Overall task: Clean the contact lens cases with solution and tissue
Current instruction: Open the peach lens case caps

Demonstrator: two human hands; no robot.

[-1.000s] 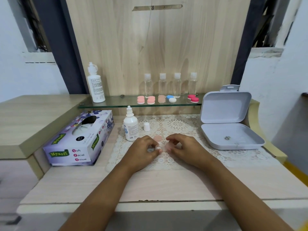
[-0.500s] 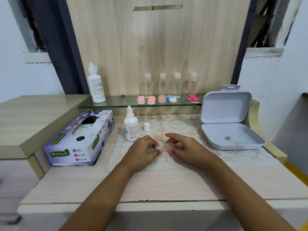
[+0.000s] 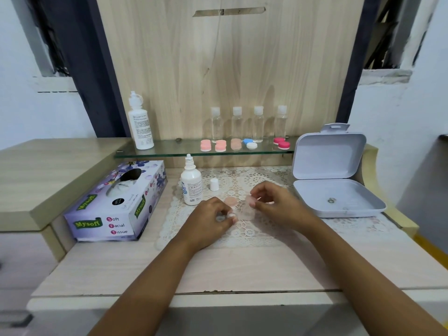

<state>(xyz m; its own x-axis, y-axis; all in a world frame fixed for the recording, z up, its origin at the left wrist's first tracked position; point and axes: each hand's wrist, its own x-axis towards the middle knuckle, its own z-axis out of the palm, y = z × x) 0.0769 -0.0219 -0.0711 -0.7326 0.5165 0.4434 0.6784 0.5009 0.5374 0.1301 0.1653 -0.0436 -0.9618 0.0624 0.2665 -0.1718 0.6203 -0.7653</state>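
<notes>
Lens case (image 3: 245, 213) — left hand (image 3: 210, 219) pinches it, right hand (image 3: 278, 202) pinches its cap (image 3: 250, 202). Step: opening, likely. Next — solution bottle (image 3: 191, 188), gentle squeeze.

The light is soft, even and fairly bright, with a cool cast on the walls far to either side of the grips. Shadows are weak: a blurred patch lies on the lace mat (image 3: 254, 235) under the left grip (image 3: 213, 220) and the right grip (image 3: 281, 206), and the clear bottles (image 3: 258, 124) beyond them throw faint grey shapes on the wooden panel (image 3: 230, 69). The glass shelf (image 3: 169, 151) carries a dull sheen. Between the grips the translucent contact lens case (image 3: 245, 212) nearly melts into the pale lace, and the lid (image 3: 250, 200) at the right grip's fingertips is a soft smear. Wide-angle distortion leans the dark posts (image 3: 97, 69) beyond the grips outward, and detail softens toward the corners.
</notes>
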